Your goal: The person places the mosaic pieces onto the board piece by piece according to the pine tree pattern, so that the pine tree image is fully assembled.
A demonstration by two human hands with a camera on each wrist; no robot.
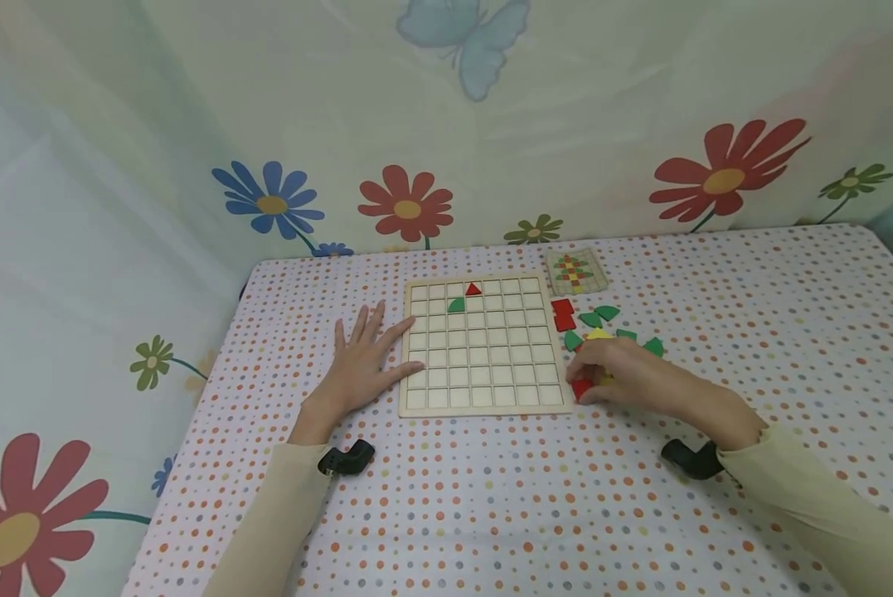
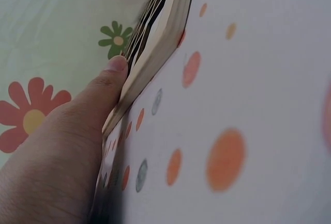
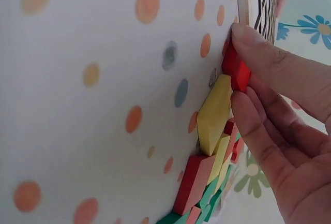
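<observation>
A square wooden grid board [image 1: 457, 412] lies on the table with a red triangle [image 1: 473, 289] and a green quarter-circle piece [image 1: 457, 305] in its upper cells. My left hand [image 1: 361, 365] is spread flat at the board's left side, thumb and index fingertip over its rim. In the left wrist view the thumb [image 2: 98, 97] presses on the board's edge [image 2: 150, 53]. Beside the board's lower right corner, my right hand [image 1: 625, 376] pinches a red block [image 3: 237, 69] between thumb and fingers. A yellow block [image 3: 214, 114] lies right next to it.
Several green pieces [image 1: 606, 313] and two red squares [image 1: 563, 315] lie loose right of the board, partly hidden by the right hand. A pattern card [image 1: 576, 272] with a tree design lies at the board's upper right. A flowered curtain [image 1: 588, 166] hangs behind the dotted table.
</observation>
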